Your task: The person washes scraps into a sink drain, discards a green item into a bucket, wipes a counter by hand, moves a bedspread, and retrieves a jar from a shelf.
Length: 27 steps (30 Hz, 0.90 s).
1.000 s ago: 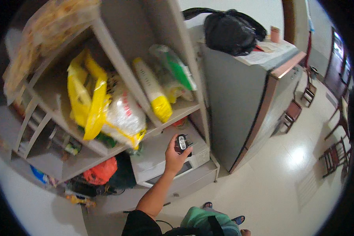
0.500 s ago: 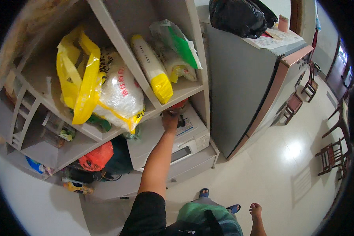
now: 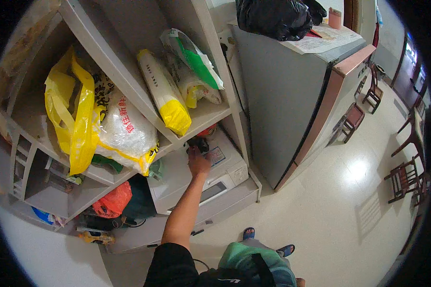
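My left hand point(image 3: 198, 163) reaches under the cubby shelf, over the top of a white microwave-like appliance point(image 3: 227, 150). Its fingers are closed at a small dark object point(image 3: 199, 143), whose kind I cannot make out; the shelf's shadow partly hides the fingertips. Something red point(image 3: 208, 131) lies just behind it. A clear greenish container point(image 3: 155, 169) stands on the appliance's left end. Only a sliver of my right hand point(image 3: 300, 282) shows at the lower edge, beside my green shorts, with the fingers out of sight.
Overhead, the shelf unit point(image 3: 210, 114) holds a yellow-and-clear bag point(image 3: 127, 126), a yellow-ended packet point(image 3: 165, 93) and a green-and-clear bag point(image 3: 191, 62). A grey fridge point(image 3: 277, 95) stands right, with a black bag point(image 3: 273, 19) on top. Wooden chairs point(image 3: 353, 117) stand farther right.
The view has shifted, so the shelf sits further left and lower. My left hand has drawn slightly toward me, with the dark object now at its fingertips. My right hand has dropped mostly out of view.
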Available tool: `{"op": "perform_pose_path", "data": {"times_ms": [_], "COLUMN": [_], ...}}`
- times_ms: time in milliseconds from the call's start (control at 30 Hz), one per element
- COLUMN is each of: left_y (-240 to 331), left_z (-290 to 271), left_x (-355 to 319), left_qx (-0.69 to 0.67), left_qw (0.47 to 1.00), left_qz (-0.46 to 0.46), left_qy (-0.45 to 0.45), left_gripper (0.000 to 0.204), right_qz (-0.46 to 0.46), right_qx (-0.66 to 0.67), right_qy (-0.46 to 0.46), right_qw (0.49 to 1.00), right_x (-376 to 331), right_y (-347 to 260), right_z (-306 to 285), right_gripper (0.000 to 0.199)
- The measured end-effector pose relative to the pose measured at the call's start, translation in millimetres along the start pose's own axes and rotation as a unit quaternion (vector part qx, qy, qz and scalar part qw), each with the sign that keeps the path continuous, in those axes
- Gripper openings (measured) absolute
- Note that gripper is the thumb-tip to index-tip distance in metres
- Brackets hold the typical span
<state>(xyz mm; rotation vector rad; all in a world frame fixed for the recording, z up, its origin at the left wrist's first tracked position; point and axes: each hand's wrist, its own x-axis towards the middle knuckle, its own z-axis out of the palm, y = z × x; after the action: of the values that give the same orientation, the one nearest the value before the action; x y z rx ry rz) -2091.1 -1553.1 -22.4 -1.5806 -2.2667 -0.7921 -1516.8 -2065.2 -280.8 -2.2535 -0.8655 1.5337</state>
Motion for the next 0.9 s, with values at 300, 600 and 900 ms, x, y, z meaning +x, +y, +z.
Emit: {"op": "perform_pose_path", "data": {"times_ms": [300,600,900], "left_y": [24.8,141.2,199.5], "left_z": [-2.7,-78.5,17.0], "left_x": [9.2,-223.1,-316.8], "left_qx": [0.078,-0.176,-0.189], "left_qw": [0.996,0.971,0.851], "left_qz": [-0.026,0.112,-0.106], "left_qy": [-0.046,-0.117,-0.477], "left_gripper": [0.062,0.042,0.045], "right_qz": [-0.056,0.032,-0.038], "right_qx": [0.137,0.076,0.02], "right_qy": [0.044,-0.013,0.062], "right_qw": [0.988,0.997,0.997], "right_x": [93.6,62.6,117.6], "right_y": [-82.0,-25.0,221.8], "right_z": [-74.4,-94.5,-225.2], "right_gripper": [0.015,0.012,0.01]}}
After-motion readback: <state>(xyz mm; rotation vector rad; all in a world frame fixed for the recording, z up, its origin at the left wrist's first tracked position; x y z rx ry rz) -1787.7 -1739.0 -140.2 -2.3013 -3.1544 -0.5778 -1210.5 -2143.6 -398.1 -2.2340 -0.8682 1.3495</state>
